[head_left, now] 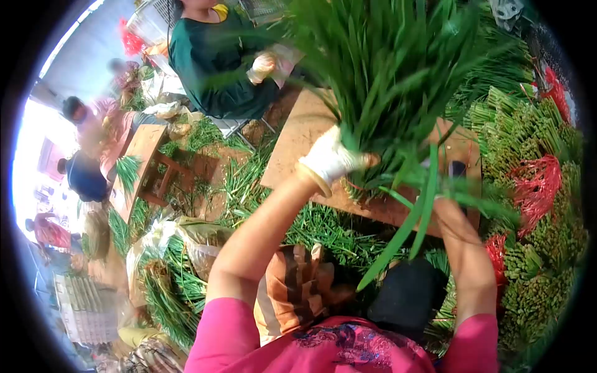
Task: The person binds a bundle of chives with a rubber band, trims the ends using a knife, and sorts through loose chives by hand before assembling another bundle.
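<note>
My left hand (pixel 336 155), in a white glove with bare fingertips, is closed around the lower part of a large bunch of garlic chives (pixel 385 81). The long flat green leaves fan upward and away from me, somewhat blurred. A few loose leaves (pixel 398 242) droop toward my lap. Close to the right side of the bunch, my right hand (pixel 438 191) is mostly covered by leaves, and its fingers cannot be made out. Beneath both hands is a wooden board (pixel 292 149). A dark object (pixel 458 168) stands at its right side.
Stacked green bundles (pixel 510 130) with red netting (pixel 538 186) line the right side. Loose greens (pixel 329 227) cover the floor. A plastic bag (pixel 202 242) lies left. A seated person in a dark green top (pixel 211 68) is ahead; other people sit around a wooden table (pixel 140 165).
</note>
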`<state>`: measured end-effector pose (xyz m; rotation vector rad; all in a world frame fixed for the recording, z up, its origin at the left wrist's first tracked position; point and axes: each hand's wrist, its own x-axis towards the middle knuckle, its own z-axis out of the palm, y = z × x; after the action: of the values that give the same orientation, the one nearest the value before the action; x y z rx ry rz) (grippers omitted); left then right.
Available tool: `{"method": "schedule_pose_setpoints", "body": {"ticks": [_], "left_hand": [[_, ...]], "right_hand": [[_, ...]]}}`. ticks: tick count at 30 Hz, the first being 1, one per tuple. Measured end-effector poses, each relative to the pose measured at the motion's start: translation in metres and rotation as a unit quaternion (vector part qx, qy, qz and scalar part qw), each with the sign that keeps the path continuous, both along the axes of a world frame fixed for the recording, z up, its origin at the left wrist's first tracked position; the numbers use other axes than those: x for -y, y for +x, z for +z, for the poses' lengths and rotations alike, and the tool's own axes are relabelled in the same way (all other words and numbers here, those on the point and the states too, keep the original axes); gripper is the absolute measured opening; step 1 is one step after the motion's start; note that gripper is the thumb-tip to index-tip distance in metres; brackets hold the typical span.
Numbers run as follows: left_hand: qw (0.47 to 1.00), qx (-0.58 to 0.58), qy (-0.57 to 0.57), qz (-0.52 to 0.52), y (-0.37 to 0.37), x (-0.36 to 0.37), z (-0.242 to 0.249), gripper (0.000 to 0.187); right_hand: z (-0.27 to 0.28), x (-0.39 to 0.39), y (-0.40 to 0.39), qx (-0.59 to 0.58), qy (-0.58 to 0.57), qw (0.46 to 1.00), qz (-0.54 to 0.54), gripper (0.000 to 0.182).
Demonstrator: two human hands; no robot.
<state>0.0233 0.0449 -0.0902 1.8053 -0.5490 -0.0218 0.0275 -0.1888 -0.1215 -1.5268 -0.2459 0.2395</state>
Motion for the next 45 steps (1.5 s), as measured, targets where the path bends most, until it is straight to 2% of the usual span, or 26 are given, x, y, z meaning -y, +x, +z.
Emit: {"method": "schedule_pose_setpoints", "body": {"ticks": [2, 3, 5, 6, 7, 8, 9, 10, 12, 14, 16, 18, 19, 20, 26, 27, 30, 31, 32, 34, 36, 38, 40, 42, 44, 45], "left_hand": [[0.993, -0.107, -0.052, 0.004, 0.002, -0.007, 0.034, 0.072], [0.988, -0.143, -0.053, -0.013, 0.021, -0.011, 0.038, 0.074], [0.972, -0.222, 0.072, -0.026, 0.025, -0.017, 0.065, 0.081], [0.945, -0.26, 0.199, -0.025, 0.017, -0.018, 0.09, 0.088], [0.943, -0.312, 0.115, -0.031, 0.03, -0.029, 0.064, 0.09], [0.925, -0.365, 0.1, 0.006, 0.041, -0.043, 0.043, 0.09], [0.93, -0.361, 0.061, 0.039, 0.04, -0.06, 0.026, 0.088], [0.939, -0.319, 0.068, 0.112, 0.032, -0.071, 0.007, 0.084], [0.931, -0.29, 0.128, 0.179, 0.016, -0.1, -0.049, 0.068], [0.932, -0.264, 0.188, 0.163, 0.002, -0.108, -0.091, 0.034], [0.945, -0.192, 0.243, 0.106, -0.027, -0.091, -0.101, 0.033], [0.97, -0.163, 0.144, 0.107, -0.046, -0.081, -0.14, 0.029], [0.96, -0.18, 0.18, 0.12, -0.055, -0.059, -0.107, 0.029], [0.981, -0.084, 0.126, 0.118, -0.058, -0.047, -0.11, 0.029], [0.942, 0.01, 0.31, 0.129, -0.043, -0.012, -0.099, 0.019], [0.93, -0.022, 0.34, 0.137, -0.042, -0.009, -0.096, 0.019], [0.929, -0.109, 0.334, 0.117, -0.037, -0.029, -0.09, 0.021], [0.895, -0.177, 0.391, 0.124, -0.042, -0.036, -0.072, 0.025], [0.901, -0.15, 0.39, 0.114, -0.051, -0.049, -0.074, 0.036], [0.886, -0.373, 0.271, 0.049, -0.072, -0.055, -0.074, 0.046], [0.893, -0.355, 0.276, -0.006, -0.093, -0.048, -0.074, 0.046], [0.944, -0.238, 0.23, -0.016, -0.109, -0.039, -0.08, 0.036], [0.916, -0.364, 0.166, 0.026, -0.118, -0.025, -0.073, 0.019], [0.928, -0.361, 0.09, 0.026, -0.126, -0.034, -0.085, 0.017], [0.924, -0.11, 0.367, -0.006, -0.126, -0.05, -0.084, 0.015], [0.926, -0.212, 0.313, 0.013, -0.137, -0.065, -0.07, 0.015]], "right_hand": [[0.02, -0.011, 0.012, -0.034, 0.09, 0.995, 0.008, 0.02], [0.033, -0.012, 0.015, -0.013, -0.045, 0.997, -0.053, 0.018], [0.02, 0.006, 0.022, -0.034, -0.002, 0.999, 0.035, 0.012], [0.014, 0.009, 0.023, -0.106, -0.062, 0.992, 0.012, 0.01], [0.031, 0.002, 0.006, -0.23, 0.009, 0.972, -0.039, 0.006], [0.016, 0.002, 0.003, -0.257, -0.033, 0.964, -0.054, 0.011], [-0.028, 0.025, -0.004, -0.177, 0.021, 0.984, 0.027, 0.009], [-0.073, 0.039, -0.006, -0.213, 0.066, 0.974, 0.043, 0.012], [-0.124, 0.049, -0.026, -0.283, 0.035, 0.956, -0.073, 0.013], [-0.11, 0.05, -0.028, -0.29, 0.009, 0.953, -0.08, 0.012], [-0.108, 0.049, -0.034, -0.268, -0.003, 0.96, -0.084, 0.014], [-0.12, 0.053, -0.038, -0.26, -0.018, 0.962, -0.084, 0.016], [-0.115, 0.048, -0.034, -0.284, -0.062, 0.954, -0.075, 0.015], [-0.114, 0.047, -0.033, -0.253, -0.043, 0.963, -0.076, 0.015], [-0.133, 0.038, -0.039, -0.126, 0.037, 0.99, -0.053, 0.006], [-0.159, 0.043, -0.031, -0.094, 0.037, 0.994, -0.049, 0.005], [-0.106, 0.034, -0.037, -0.182, 0.008, 0.981, -0.064, 0.003], [-0.126, 0.044, -0.03, -0.178, 0.015, 0.98, -0.086, 0.008], [-0.126, 0.047, -0.028, -0.177, 0.0, 0.981, -0.08, 0.011], [-0.125, 0.045, -0.034, -0.22, -0.009, 0.969, -0.11, 0.012], [-0.137, 0.043, -0.031, -0.227, 0.038, 0.969, -0.093, 0.012], [-0.141, 0.042, -0.03, -0.229, 0.056, 0.967, -0.095, 0.01], [-0.137, 0.041, -0.034, -0.227, 0.049, 0.966, -0.115, 0.004], [-0.14, 0.046, -0.032, -0.209, 0.043, 0.972, -0.1, 0.005], [-0.133, 0.042, -0.031, -0.21, 0.034, 0.971, -0.107, 0.005], [-0.129, 0.041, -0.03, -0.204, 0.026, 0.973, -0.102, 0.005]]}}
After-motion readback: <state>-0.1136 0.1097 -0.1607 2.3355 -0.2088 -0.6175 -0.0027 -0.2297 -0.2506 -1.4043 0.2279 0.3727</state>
